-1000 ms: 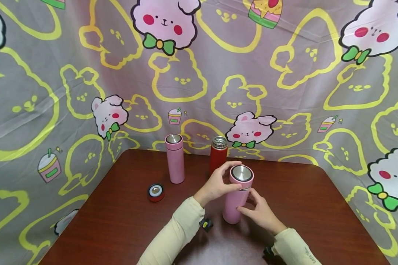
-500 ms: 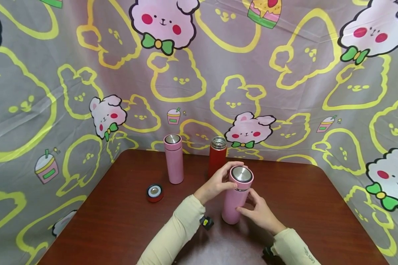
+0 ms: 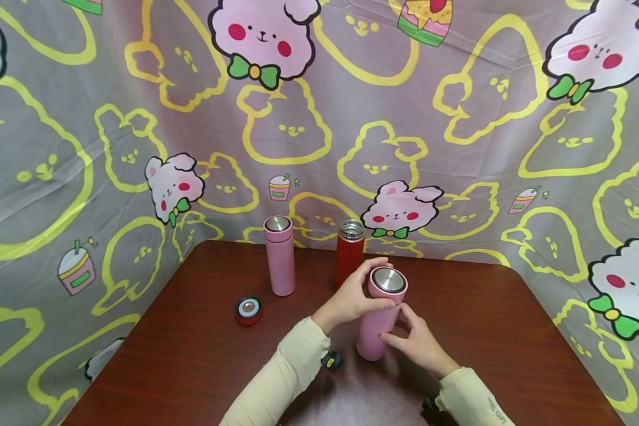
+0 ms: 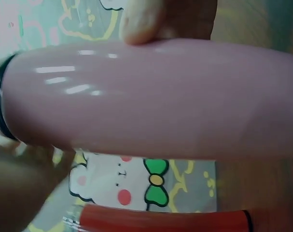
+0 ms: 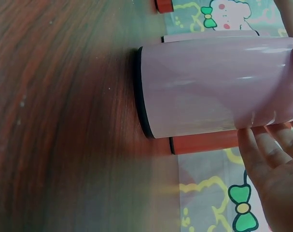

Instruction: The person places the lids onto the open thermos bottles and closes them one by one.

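A pink thermos bottle [image 3: 373, 338] with a steel-topped lid [image 3: 389, 280] stands on the table between both hands. My left hand [image 3: 348, 300] grips it around the lid, thumb on the near side and fingers behind. Lower down, my right hand [image 3: 423, 344] holds the bottle's body from the right. In the left wrist view the pink body [image 4: 146, 101] fills the middle, with a dark ring near the lid end. The right wrist view shows the black-rimmed base [image 5: 142, 92] and the right hand's fingers [image 5: 269, 150] against the body.
A second pink thermos [image 3: 281, 263], lid on, stands at the back left. Behind my left hand stands a red thermos [image 3: 349, 254] with its threaded mouth uncovered. A red lid [image 3: 249, 310] lies underside up on the brown table [image 3: 191, 355]. Patterned cloth [image 3: 298, 118] hangs behind.
My left thumb has shifted to the right along the lid's lower edge, covering more of the silver seam seen earlier. The right hand and the bottle stay in place.
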The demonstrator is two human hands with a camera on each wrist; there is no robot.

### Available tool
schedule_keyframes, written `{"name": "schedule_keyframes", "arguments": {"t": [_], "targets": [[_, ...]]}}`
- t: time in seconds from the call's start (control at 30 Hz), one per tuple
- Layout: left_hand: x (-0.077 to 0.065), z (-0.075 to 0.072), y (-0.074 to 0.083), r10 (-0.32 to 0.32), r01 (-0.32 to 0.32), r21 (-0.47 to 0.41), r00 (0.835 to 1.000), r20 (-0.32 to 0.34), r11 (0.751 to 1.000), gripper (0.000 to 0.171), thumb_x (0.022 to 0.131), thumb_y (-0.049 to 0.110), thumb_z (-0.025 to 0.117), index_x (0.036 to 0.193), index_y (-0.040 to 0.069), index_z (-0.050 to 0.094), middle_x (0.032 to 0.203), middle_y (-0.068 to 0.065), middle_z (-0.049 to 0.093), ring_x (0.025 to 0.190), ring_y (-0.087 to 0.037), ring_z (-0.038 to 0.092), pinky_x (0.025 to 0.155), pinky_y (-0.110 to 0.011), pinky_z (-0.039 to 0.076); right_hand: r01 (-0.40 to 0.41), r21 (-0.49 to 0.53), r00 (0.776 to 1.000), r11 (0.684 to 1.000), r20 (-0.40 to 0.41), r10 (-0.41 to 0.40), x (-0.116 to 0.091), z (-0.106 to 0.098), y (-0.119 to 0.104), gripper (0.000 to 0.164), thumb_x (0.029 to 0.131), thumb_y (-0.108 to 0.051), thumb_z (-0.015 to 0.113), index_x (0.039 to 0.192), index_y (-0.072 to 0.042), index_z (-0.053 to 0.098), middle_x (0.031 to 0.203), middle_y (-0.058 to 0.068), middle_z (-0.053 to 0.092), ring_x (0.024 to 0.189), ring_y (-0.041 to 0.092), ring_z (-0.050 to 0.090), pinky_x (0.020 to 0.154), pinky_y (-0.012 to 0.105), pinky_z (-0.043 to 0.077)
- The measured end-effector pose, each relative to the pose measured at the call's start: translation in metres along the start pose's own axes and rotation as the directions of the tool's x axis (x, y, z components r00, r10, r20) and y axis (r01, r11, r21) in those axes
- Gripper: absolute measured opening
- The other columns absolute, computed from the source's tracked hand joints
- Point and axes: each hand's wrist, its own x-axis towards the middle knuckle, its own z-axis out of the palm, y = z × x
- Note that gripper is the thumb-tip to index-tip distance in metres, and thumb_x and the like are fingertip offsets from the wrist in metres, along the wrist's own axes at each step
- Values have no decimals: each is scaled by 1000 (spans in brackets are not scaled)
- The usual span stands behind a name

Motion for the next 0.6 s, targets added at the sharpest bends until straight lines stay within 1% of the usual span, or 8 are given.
{"name": "schedule_keyframes", "arguments": {"t": [0.07, 0.1, 0.17, 0.23, 0.3, 0.4, 0.53, 0.6], "targets": [[-2, 2, 1, -9, 16, 96, 998, -67, 995, 72, 69, 18, 75, 129, 21, 36, 120, 8, 45, 105, -8, 46, 86, -26, 40, 0, 1, 1000, 1000, -1, 0, 0, 0, 0, 50, 74, -7, 69, 117, -8, 43, 110, 11, 56, 100, 14, 53, 79, 38, 46], [-3, 4, 3, -13, 27, 150, 995, -99, 988, 72, 67, 23, 76, 128, 21, 37, 118, 9, 45, 104, -7, 46, 85, -26, 40, 2, 3, 1000, 1000, -1, -2, 0, 0, 0, 51, 74, -6, 69, 118, -8, 43, 110, 12, 55, 100, 15, 53, 79, 37, 46], [-5, 6, 6, -19, 58, 247, 988, -155, 967, 73, 64, 33, 77, 126, 22, 40, 114, 10, 46, 102, -6, 45, 83, -25, 41, 2, 7, 1000, 1000, -1, -2, 0, 0, 0, 54, 74, -6, 69, 121, -7, 42, 112, 13, 55, 101, 16, 53, 79, 36, 46], [-7, 8, 9, -23, 82, 313, 982, -189, 946, 71, 63, 40, 76, 123, 23, 43, 109, 11, 47, 99, -5, 45, 80, -25, 42, -2, 12, 1000, 1000, -5, 2, -1, 0, 0, 55, 74, -6, 69, 122, -6, 41, 112, 13, 54, 101, 17, 53, 79, 34, 46], [-8, 9, 12, -24, 95, 333, 977, -210, 938, 68, 63, 42, 75, 121, 23, 45, 106, 12, 47, 97, -4, 46, 78, -24, 43, -13, 17, 1000, 1000, -13, 13, 0, 0, -1, 55, 74, -6, 70, 122, -7, 42, 112, 13, 54, 100, 18, 53, 79, 33, 46], [-9, 10, 11, -10, 88, 326, 972, -234, 941, 64, 65, 41, 74, 120, 24, 46, 105, 13, 48, 96, -4, 47, 77, -25, 43, -14, 16, 1000, 1000, -15, 14, 0, 0, -1, 54, 74, -6, 70, 120, -7, 42, 111, 12, 55, 100, 18, 54, 79, 36, 46], [-11, 11, 4, 43, 35, 303, 968, -249, 952, 62, 67, 38, 74, 120, 24, 46, 107, 11, 49, 97, -5, 47, 78, -26, 44, -5, 4, 1000, 1000, -5, 5, 0, 1, -1, 52, 74, -7, 69, 118, -7, 43, 110, 12, 56, 100, 16, 54, 79, 40, 45], [-11, 11, 0, 77, 2, 297, 964, -253, 955, 62, 67, 37, 74, 121, 25, 46, 108, 10, 49, 98, -6, 48, 79, -26, 44, -7, 1, 1000, 1000, -4, 7, 0, 1, -1, 50, 74, -7, 69, 117, -7, 44, 109, 11, 56, 100, 16, 54, 79, 39, 45]]}}
